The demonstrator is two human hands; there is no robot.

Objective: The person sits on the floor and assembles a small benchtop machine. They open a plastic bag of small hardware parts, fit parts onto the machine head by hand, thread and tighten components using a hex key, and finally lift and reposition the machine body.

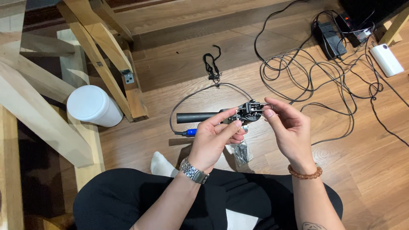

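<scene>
1. Two hands are seen raised over the wooden floor point(179, 64), above black-clad knees.
2. A white round bin point(91, 105) is stood at the far left beside a wooden frame leg point(102, 64).
3. A black cylindrical microphone point(200, 117) with its mount is clasped in the grip of the left hand point(213, 138).
4. A small plastic bag point(240, 152) is laid below it.
5. The black mount point(250, 111) is pinched by the right hand point(289, 130).
6. Tangled black cables point(306, 72) are spread at the right.
</scene>
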